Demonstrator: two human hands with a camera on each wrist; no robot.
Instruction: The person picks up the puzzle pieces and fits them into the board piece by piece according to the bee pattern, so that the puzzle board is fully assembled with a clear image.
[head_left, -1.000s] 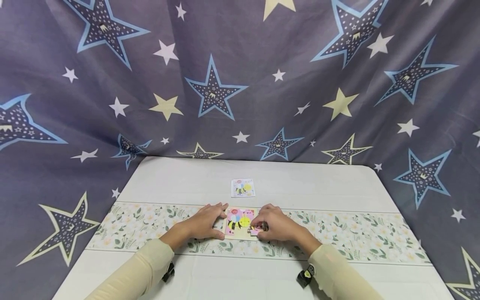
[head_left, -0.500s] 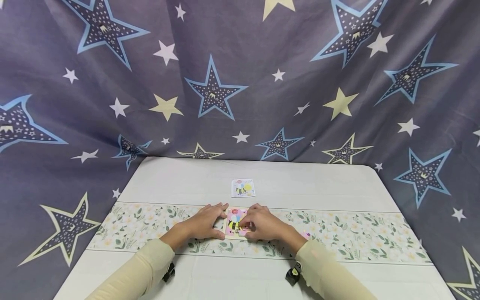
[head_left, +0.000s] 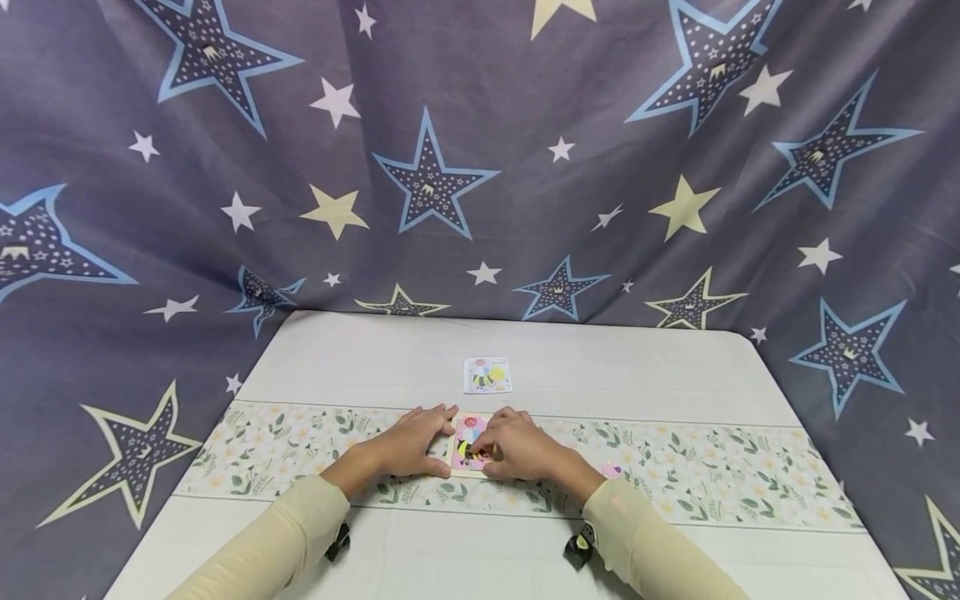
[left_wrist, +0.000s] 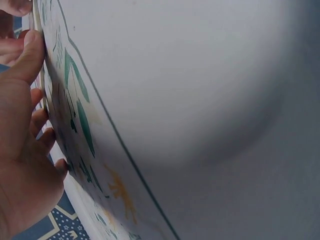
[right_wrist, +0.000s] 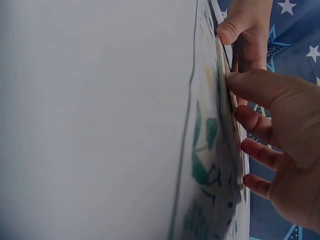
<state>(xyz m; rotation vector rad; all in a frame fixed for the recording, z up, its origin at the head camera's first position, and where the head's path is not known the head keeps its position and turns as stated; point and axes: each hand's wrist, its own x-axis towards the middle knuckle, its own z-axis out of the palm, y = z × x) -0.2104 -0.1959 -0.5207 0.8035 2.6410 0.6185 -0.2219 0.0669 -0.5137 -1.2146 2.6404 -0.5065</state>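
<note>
A square jigsaw puzzle (head_left: 461,457) with a bee picture lies in a pale tray (head_left: 452,454) between both hands. My left hand (head_left: 408,444) rests flat along the tray's left side, thumb and fingers spread against the edge. Over the puzzle's right half, my right hand (head_left: 525,446) has its fingers bent down on a puzzle piece, which the hand mostly hides. In the right wrist view the right thumb (right_wrist: 255,86) touches the tray's near edge.
A printed card (head_left: 487,376) with the same bee picture lies behind the tray. Something small and pink, apparently a loose puzzle piece (head_left: 611,470), sits by the right forearm. A floral strip (head_left: 712,475) runs across the white table (head_left: 637,367), with a starry curtain behind.
My right hand has carried a puzzle piece leftward, from the tray's right edge to over the bee's body. A pink spot by the right forearm has come into view. The left hand stays put.
</note>
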